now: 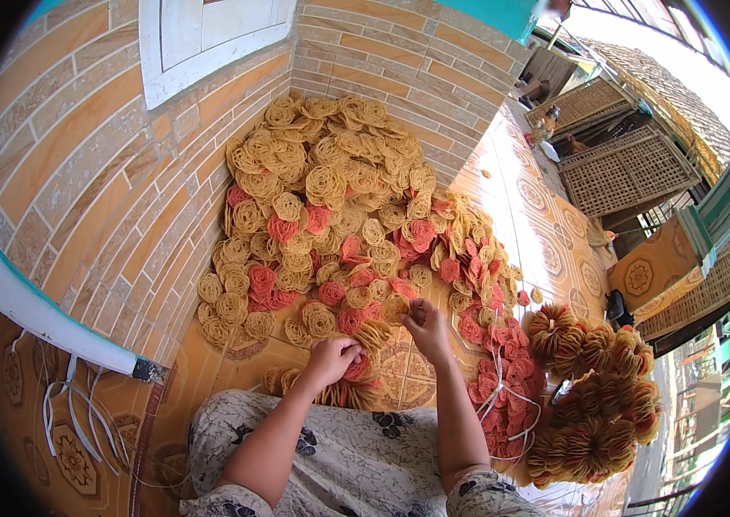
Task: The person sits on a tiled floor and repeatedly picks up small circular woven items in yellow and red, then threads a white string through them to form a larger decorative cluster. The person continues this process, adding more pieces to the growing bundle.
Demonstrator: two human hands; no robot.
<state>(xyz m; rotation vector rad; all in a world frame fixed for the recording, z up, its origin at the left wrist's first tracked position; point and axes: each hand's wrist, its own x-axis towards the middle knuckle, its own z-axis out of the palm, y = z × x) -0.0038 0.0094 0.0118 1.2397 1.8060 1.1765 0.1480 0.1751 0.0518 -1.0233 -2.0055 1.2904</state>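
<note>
One tan-and-pink heap [326, 183] fills the centre; bundles [593, 444] lie lower right. The left hand [330, 362], fingers closed, holds a short stack [373, 334] just to its right, long axis apparently down the frame; the right hand [427, 329], farther off, pinches a tan disc [394, 308] at its left, above the stack.

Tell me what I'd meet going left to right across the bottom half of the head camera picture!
White strips → left hand → right hand → pile of pink lacy discs → bundles of tan and pink discs.
</note>
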